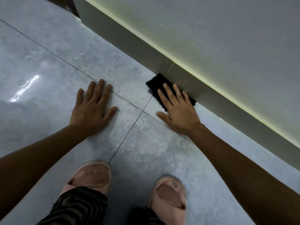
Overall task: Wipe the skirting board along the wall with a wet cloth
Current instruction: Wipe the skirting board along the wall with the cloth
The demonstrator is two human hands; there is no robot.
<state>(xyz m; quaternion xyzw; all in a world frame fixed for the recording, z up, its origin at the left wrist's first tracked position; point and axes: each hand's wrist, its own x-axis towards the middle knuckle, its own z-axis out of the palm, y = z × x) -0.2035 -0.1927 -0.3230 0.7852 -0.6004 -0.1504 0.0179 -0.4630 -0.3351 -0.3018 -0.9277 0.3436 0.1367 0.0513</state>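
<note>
1. Head view, placement: black cloth lies just past centre toward 2 o'clock, folded into a rectangle, its far edge against the foot of the grey skirting board and the rest flat on the floor tiles.
2. Head view, right hand: spread wide and flat, four fingers pressing on the cloth's near half, thumb off it on the tile. It presses down without gripping.
3. Head view, left hand: also spread wide, palm on the tile toward 9 o'clock of the cloth, holding nothing; it looks like a prop for the crouch above the pink slippers.
4. Risks: the cloth appears to sit mostly on the floor, so a stroke from here could clean tile and miss the board's face. With flat fingers and no grip, the cloth may slide out or bunch. The tiles shine at 9 o'clock; if that is water, which the glare leaves unclear, the bracing palm or a slipper could skid.
5. Axis: the cloth's long side runs parallel to the board, from 10 o'clock to 4 o'clock. The board itself runs the same diagonal, from the dark corner at 11 o'clock down to the right edge.
</note>
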